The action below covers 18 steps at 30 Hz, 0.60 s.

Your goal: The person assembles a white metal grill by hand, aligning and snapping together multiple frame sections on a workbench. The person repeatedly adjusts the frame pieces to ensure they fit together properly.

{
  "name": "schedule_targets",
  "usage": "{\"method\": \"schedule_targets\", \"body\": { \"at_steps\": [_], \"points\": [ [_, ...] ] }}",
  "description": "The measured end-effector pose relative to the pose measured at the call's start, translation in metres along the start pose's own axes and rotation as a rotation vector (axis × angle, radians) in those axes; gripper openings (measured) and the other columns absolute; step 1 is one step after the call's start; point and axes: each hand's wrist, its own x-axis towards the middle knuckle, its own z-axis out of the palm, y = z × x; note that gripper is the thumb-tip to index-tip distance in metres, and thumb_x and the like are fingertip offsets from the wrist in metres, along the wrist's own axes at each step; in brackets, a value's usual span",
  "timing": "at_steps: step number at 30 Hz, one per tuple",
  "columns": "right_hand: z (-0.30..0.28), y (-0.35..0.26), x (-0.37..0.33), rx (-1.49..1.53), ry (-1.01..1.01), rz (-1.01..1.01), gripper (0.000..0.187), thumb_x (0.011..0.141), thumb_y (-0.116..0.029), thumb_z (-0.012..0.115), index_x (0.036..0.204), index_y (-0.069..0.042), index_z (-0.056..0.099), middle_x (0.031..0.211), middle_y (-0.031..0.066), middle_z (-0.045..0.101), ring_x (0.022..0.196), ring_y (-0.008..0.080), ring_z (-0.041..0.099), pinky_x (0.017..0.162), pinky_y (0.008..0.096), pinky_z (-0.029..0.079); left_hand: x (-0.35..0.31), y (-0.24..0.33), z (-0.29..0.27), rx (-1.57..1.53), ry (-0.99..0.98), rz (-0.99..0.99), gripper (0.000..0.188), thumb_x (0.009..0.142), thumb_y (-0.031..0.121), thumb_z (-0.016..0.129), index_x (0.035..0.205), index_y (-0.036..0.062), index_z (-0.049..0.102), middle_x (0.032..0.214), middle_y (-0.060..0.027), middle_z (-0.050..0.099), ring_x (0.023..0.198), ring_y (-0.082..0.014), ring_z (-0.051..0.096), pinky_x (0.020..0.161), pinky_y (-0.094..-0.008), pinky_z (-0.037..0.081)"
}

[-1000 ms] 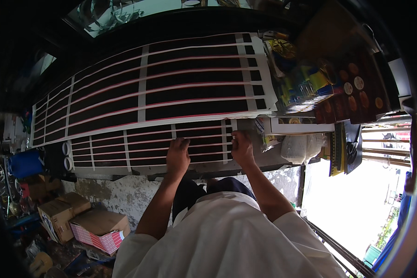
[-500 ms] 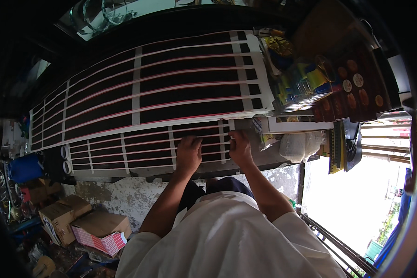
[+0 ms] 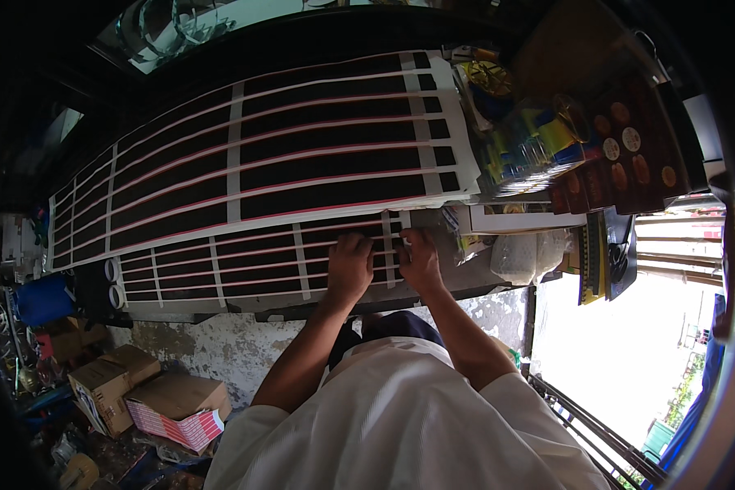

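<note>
A smaller dark striped sheet (image 3: 257, 261), crossed by pale bands, lies along the near side of the work surface. My left hand (image 3: 351, 265) rests over its right part, with fingers curled and close together. Just to the right, my right hand (image 3: 419, 260) is at the sheet's right end, thumb and fingers drawn together. Whatever either hand pinches is too small to make out. Beyond them spreads a stack of larger sheets (image 3: 335, 162) with black panels, white strips and thin red lines; its near edge overlaps the smaller sheet.
Clear plastic packs (image 3: 539, 147) and dark red boxes (image 3: 629, 155) crowd the right end. A plastic-wrapped bundle (image 3: 518, 257) sits at the near right edge. Two tape rolls (image 3: 116, 296) stand at the left end. Cardboard boxes (image 3: 180, 392) lie on the floor at lower left.
My left hand has moved right along the striped sheet, closer to my right hand. My right hand has shifted slightly left and stays at the sheet's end.
</note>
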Motion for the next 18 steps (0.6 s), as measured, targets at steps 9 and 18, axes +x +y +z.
{"method": "schedule_targets", "body": {
  "at_steps": [9, 18],
  "points": [
    [0.000, -0.001, 0.001, -0.044, 0.040, -0.073, 0.035, 0.086, 0.005, 0.075, 0.118, -0.005, 0.067, 0.107, 0.0244, 0.065, 0.103, 0.0506, 0.066, 0.088, 0.0555, 0.055, 0.003, 0.009, 0.004, 0.026, 0.016, -0.046, 0.022, 0.092, 0.016, 0.082, 0.112, 0.0087, 0.076, 0.114, -0.0086, 0.066, 0.110, -0.0324, 0.066, 0.087, -0.0503, 0.055],
    [0.004, -0.002, 0.000, -0.075, 0.053, -0.038, 0.033, 0.087, 0.003, 0.075, 0.118, -0.004, 0.067, 0.109, 0.0257, 0.067, 0.106, 0.0530, 0.065, 0.093, 0.0583, 0.055, 0.005, 0.012, 0.008, 0.028, 0.024, -0.073, 0.023, 0.090, 0.018, 0.083, 0.109, 0.0094, 0.074, 0.113, -0.0082, 0.065, 0.109, -0.0320, 0.066, 0.086, -0.0515, 0.053]
  ]
}}
